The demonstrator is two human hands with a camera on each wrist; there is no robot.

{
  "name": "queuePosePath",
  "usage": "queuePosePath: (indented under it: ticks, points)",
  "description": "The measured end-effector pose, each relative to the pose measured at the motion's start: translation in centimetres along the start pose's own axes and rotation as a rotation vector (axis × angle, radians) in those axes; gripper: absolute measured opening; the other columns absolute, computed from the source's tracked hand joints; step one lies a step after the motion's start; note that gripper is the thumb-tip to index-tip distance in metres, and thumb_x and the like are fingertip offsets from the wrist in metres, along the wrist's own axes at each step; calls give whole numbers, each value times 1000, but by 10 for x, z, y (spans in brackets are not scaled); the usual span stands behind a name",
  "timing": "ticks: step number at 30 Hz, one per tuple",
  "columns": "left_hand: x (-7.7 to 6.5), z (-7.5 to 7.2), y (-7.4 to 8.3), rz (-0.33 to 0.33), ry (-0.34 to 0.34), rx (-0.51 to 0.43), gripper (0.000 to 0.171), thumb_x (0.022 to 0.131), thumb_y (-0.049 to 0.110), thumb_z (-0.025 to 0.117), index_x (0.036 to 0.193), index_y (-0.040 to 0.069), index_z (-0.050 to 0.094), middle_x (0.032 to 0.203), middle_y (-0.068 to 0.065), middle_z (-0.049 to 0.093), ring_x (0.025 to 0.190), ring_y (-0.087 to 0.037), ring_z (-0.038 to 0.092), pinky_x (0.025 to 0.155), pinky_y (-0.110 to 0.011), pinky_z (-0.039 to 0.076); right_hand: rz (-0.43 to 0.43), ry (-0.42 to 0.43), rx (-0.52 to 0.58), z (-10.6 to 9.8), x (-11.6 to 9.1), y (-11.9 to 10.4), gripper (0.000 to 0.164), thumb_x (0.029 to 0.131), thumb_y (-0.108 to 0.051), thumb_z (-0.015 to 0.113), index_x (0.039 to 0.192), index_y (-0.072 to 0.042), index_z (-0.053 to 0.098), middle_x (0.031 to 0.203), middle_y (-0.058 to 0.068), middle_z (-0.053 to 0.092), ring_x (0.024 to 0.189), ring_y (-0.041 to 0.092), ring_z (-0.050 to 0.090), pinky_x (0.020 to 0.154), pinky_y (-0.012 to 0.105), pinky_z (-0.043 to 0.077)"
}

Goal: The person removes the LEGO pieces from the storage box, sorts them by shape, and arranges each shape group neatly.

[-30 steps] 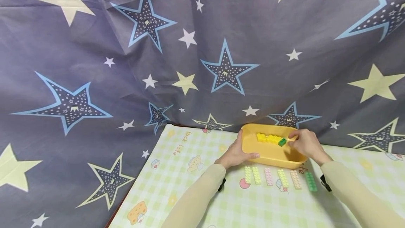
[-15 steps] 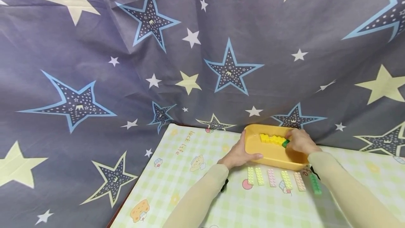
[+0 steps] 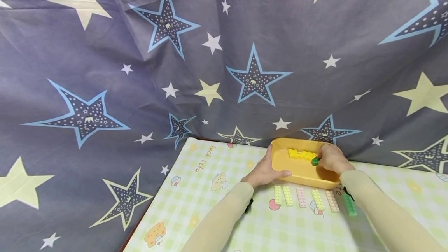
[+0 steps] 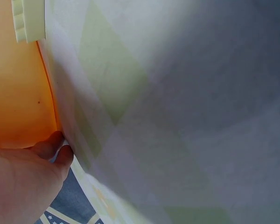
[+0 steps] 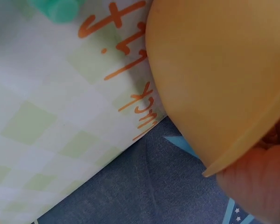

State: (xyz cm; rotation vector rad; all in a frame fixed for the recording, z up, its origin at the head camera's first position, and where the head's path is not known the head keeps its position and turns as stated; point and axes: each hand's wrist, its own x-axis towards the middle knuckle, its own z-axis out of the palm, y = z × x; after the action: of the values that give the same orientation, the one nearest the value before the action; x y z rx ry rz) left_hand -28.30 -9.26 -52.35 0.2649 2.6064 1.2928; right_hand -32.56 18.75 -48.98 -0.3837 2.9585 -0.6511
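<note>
A yellow plastic tray (image 3: 308, 181) stands at the back of the table, against the star-printed cloth. My left hand (image 3: 260, 171) grips its left end, thumb over the front rim; in the left wrist view, fingertips (image 4: 63, 151) touch the tray's wall. Inside the tray, my right hand (image 3: 332, 159) pinches a small green building brick (image 3: 315, 161). That brick is at the right end of a row of yellow building bricks (image 3: 302, 155); whether they are joined I cannot tell. The right wrist view shows the tray's outside (image 5: 214, 84) hiding most of that hand.
Before the tray lies a row of long studded bricks: two pale yellow bricks (image 3: 287, 196), a pink brick (image 3: 301, 198), a yellow brick (image 3: 318, 200), a peach brick (image 3: 332, 201) and a green brick (image 3: 350, 205). A checked cloth (image 3: 210, 213) covers the table. Behind hangs a dark star-printed cloth (image 3: 224, 22).
My right hand has moved left and down into the tray, from beside the green brick to hold of it. The small brick looks slightly turned. My left hand keeps its grip on the tray.
</note>
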Motion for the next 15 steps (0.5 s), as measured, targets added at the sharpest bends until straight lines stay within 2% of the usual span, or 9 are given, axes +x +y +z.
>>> queuePosePath:
  ticks: [8,11,15]
  points:
    - [0,-1,0,-6,-3,5,132,87,55,89,178,23,-1,184,-10,22,167,-32,33,137,-52,32,24,-31,52,-1,-8,-8,14,83,-3,88,86,4,77,87,15,75,78,25,58,71,32,48]
    - [0,-1,-1,-6,-3,4,131,88,55,89,178,23,-1,184,-9,22,168,-31,33,137,-51,32,9,-23,79,1,-11,-9,15,84,-6,89,88,4,78,89,15,77,78,24,60,70,31,49]
    - [1,0,-1,-3,-3,-1,131,88,56,89,178,23,-1,184,-9,22,168,-30,33,137,-50,32,-1,-18,133,4,-17,-10,14,86,-8,87,83,1,76,81,9,72,74,21,58,66,29,44]
